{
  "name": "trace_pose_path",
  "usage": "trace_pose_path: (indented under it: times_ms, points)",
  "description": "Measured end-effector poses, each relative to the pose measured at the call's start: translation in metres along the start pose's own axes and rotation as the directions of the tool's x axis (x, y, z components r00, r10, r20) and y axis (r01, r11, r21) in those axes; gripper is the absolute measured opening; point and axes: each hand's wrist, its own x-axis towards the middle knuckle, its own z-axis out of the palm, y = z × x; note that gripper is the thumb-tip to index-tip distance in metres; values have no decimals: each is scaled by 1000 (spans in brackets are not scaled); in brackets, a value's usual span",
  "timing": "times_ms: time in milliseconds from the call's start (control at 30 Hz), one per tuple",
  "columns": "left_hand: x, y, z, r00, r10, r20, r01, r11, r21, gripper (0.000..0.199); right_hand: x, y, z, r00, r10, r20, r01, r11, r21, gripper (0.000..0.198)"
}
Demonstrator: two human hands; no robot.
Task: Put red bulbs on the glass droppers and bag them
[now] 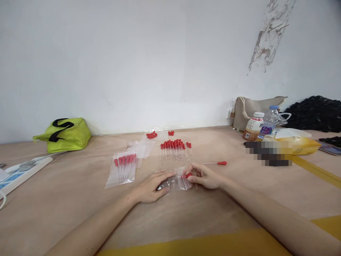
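A small clear zip bag lies on the table between my hands. My left hand rests over its left part, fingers stretched and thumb spread apart. At the bag's right end, my right hand pinches the red rubber bulb of a dropper; its stem points left into the bag, partly hidden by glare and fingers. Beyond my right hand, a single dropper lies sideways. Several droppers stand in a row of red bulbs behind the bag. To the left, a filled bag of droppers lies flat.
Empty-looking clear bags and loose red bulbs lie near the wall. A power strip and lime-green bag are left. Bottles, a yellow tissue pack and a grey bag stand right.
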Motion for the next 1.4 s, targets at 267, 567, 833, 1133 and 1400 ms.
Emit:
trace_pose_path:
  times_ms: [267,567,833,1133,1400]
  points:
    - [-11,-5,-6,993,-49,-105,48,999,-17,37,5,3,-4,985,-15,-171,-3,994,-109,29]
    - [-17,-20,-6,993,-77,-87,74,997,-35,34,4,-4,-5,979,-162,-125,79,863,-498,30]
    - [-16,-18,-7,993,-76,-87,71,996,-55,34,1,2,-10,962,56,-266,-108,977,-185,47]
    - [-18,-14,-10,985,-158,-71,147,980,-134,19,-7,-6,-48,853,-165,-496,-179,799,-575,29]
    - [-17,-17,-8,988,-133,-74,128,990,-66,31,-52,-17,-123,910,117,-397,-378,627,-681,31]
